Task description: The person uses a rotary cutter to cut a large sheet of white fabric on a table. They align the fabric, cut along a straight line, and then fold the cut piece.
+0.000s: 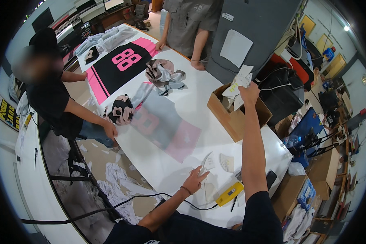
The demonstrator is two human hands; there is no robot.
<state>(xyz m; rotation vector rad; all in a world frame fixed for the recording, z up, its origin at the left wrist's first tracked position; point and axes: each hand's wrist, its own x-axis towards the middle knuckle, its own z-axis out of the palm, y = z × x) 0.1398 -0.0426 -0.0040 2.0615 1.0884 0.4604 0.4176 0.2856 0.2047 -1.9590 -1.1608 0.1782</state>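
Observation:
My right hand (pixel 249 94) grips a bunch of white paper pattern pieces (pixel 233 88), with marks written on them, over an open cardboard box (pixel 227 122). More white pieces show inside the box, partly hidden by my hand. Low over the near part of the table, my left hand (pixel 194 181) has its fingers closed on one white curved pattern piece (pixel 208 161). Beside it on the table lies another curved piece (pixel 227 162), and a pale piece (pixel 210 192) is below my left hand. A yellow corded electric cutter (pixel 230 194) rests close by.
A black and pink jersey panel (pixel 124 61) lies flat at the far left, with one person's hands (pixel 110 131) near it and another person standing behind. A sheer jersey panel (pixel 166 128) and crumpled fabric (pixel 162 73) cover mid-table. A phone (pixel 271 177) and black cable are near me.

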